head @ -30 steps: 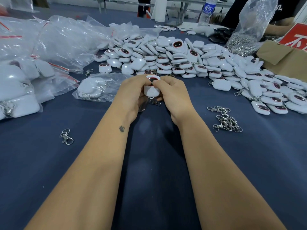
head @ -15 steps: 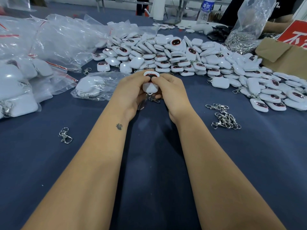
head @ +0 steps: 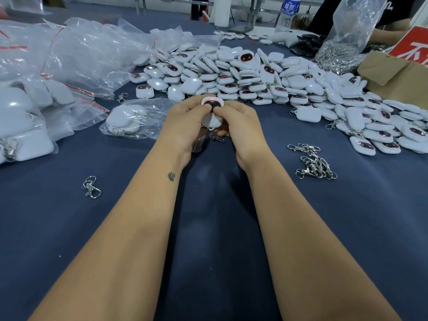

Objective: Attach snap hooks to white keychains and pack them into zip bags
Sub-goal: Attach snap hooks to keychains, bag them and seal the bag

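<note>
While both forearms stretch over the blue table (head: 69, 228), the left hand (head: 185, 121) and right hand (head: 238, 122) pinch one white keychain (head: 212, 112) between them, fingers curled round it. Its long axis runs away from the person, dark face turned up and far end raised; a snap hook (head: 216, 137) dangles from the near end. Just left of the grip lies a zip bag (head: 136, 119) with a keychain inside. Beyond the grip spreads the loose keychain heap (head: 254, 77); to the right, spare hooks (head: 312, 162).
</note>
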The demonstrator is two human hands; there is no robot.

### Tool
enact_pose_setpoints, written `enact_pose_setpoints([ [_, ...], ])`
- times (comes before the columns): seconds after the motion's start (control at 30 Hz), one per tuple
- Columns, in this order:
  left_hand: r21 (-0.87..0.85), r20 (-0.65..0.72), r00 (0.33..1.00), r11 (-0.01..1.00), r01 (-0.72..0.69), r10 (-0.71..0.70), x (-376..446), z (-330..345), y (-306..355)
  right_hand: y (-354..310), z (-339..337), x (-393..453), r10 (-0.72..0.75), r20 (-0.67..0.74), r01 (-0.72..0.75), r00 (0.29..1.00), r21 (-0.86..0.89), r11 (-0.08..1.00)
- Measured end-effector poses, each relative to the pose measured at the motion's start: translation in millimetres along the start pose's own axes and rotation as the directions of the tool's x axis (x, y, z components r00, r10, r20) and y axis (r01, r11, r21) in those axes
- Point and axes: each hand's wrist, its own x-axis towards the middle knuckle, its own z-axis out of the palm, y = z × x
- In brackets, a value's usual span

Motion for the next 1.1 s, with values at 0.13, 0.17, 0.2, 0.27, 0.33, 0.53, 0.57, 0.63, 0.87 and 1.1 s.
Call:
enact_pose_setpoints([
  [0.13,-0.005,0.004,1.000,1.000,0.009,-0.009,0,1,0,-1,1,-2,-0.001,0.039,0.001,0.999,0.000,1.000],
  [0.17,-0.018,0.004,1.000,1.000,0.016,-0.016,0,1,0,-1,1,-2,0.003,0.043,-0.003,0.999,-0.004,1.000],
  [0.2,-0.028,0.005,1.000,0.999,0.023,-0.023,0,1,1,-2,1,-2,0.008,0.042,-0.008,0.999,-0.007,1.000],
  [0.27,-0.039,0.008,0.999,0.999,0.032,-0.032,-1,1,1,-2,1,-2,0.017,0.037,-0.017,0.999,-0.004,1.000],
  [0.33,-0.039,0.007,0.999,0.998,0.039,-0.039,-1,2,2,-2,1,-2,0.020,0.036,-0.020,0.999,-0.005,1.000],
  [0.53,-0.039,0.005,0.999,0.999,0.035,-0.035,-3,3,2,-1,0,-2,0.009,0.027,-0.007,1.000,-0.072,0.997],
  [0.57,-0.040,0.003,1.000,0.999,0.031,-0.030,-3,4,2,-1,0,-2,0.010,0.024,-0.008,1.000,-0.079,0.997],
  [0.63,-0.046,-0.008,0.999,0.998,0.036,-0.037,-3,5,3,-1,0,-2,0.009,0.021,-0.007,1.000,-0.076,0.997],
  [0.87,-0.153,-0.184,0.979,0.981,-0.120,0.091,-1,-2,10,-1,0,1,-0.010,-0.124,0.021,0.992,0.082,0.996],
  [1.1,0.952,-0.024,0.964,0.301,-0.059,0.266,0,-8,-11,0,-4,2,-0.029,-0.254,0.084,0.967,0.206,0.975],
])
